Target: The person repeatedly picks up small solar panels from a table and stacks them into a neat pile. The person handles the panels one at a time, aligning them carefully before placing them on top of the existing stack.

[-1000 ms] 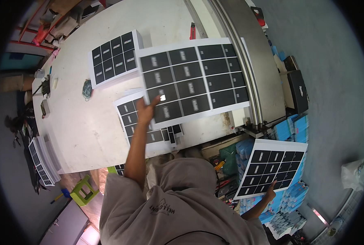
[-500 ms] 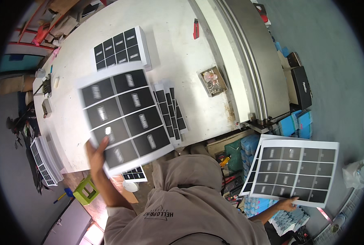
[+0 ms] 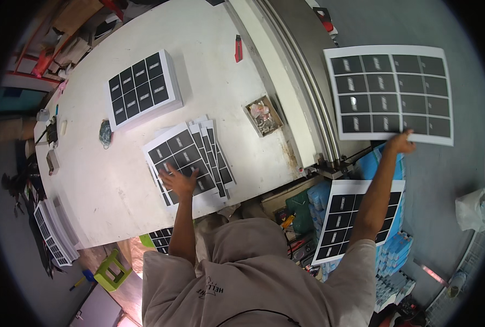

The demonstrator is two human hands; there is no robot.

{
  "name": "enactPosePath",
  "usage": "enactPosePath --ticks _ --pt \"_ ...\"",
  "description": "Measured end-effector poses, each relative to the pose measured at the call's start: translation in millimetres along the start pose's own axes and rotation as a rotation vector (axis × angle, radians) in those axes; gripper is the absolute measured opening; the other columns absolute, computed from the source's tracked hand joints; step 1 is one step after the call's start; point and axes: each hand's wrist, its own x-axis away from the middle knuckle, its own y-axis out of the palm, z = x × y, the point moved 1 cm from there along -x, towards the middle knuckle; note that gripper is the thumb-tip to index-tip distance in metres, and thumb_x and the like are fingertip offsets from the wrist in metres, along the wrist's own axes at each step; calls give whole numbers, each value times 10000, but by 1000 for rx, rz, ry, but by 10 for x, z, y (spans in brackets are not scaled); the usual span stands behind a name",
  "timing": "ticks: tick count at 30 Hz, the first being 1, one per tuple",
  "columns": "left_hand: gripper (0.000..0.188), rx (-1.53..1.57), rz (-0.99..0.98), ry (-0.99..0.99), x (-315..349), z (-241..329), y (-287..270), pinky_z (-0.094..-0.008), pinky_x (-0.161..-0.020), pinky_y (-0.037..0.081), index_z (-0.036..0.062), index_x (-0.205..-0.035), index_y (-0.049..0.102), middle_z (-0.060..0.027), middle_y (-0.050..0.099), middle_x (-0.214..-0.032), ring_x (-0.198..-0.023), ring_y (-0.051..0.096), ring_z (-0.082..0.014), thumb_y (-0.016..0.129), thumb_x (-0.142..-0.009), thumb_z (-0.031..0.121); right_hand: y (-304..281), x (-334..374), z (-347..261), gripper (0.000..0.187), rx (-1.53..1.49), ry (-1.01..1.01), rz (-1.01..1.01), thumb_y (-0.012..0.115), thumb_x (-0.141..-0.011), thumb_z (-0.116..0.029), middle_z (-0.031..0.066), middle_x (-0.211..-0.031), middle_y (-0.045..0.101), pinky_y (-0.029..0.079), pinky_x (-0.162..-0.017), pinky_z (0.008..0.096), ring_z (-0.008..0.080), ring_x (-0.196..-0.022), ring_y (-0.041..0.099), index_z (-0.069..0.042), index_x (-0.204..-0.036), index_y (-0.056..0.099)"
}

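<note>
My left hand [image 3: 180, 181] lies with fingers spread on a white printed sheet [image 3: 178, 143] with black rectangles. That sheet rests on a loose fan of similar sheets [image 3: 216, 155] near the table's front edge. Out to the right, my right hand [image 3: 400, 144] pinches the lower edge of another printed sheet [image 3: 381, 82], held up flat beside the metal rollers. Beneath my right forearm, one more printed sheet [image 3: 337, 220] lies on blue-wrapped bundles. A thick squared stack of printed sheets [image 3: 139, 90] sits farther back on the table.
On the white table [image 3: 209, 65] lie a red cutter knife [image 3: 238, 49], a small open box [image 3: 264, 117] of scraps and a bundle of dark string [image 3: 105, 134]. A long metal roller machine [image 3: 307, 71] borders the right. A green stool [image 3: 111, 271] stands at lower left.
The sheet in my left hand has come down onto the fanned pile, and those fingers have spread. My right hand has carried its sheet up and away from the blue bundles, uncovering the sheet there.
</note>
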Motion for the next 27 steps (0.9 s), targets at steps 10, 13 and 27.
enactPosePath --ticks 10,13,27 --pt "501 1389 -618 402 118 2614 -102 -312 -871 507 -52 -1168 594 -129 704 -1032 -981 656 -200 813 -841 257 -1369 244 802 569 280 -78 -700 776 -869 -394 149 -1031 687 510 -881 357 234 -948 639 60 -1177 626" --pt "361 1602 -802 63 116 2709 -138 -231 -752 496 -28 -1008 642 -49 684 -856 -800 628 -88 810 -856 253 -2875 138 564 778 928 -149 -553 680 -827 -651 245 -1107 689 512 -900 451 372 -1027 666 72 -1115 669" --pt "192 989 -252 142 -275 243 -1777 -271 -762 487 14 -1039 701 -20 702 -913 -810 612 -106 720 -914 158 -4423 561 502 1331 1382 662 -464 518 -555 -998 272 -1209 648 469 -997 479 385 -1151 621 162 -1200 607"
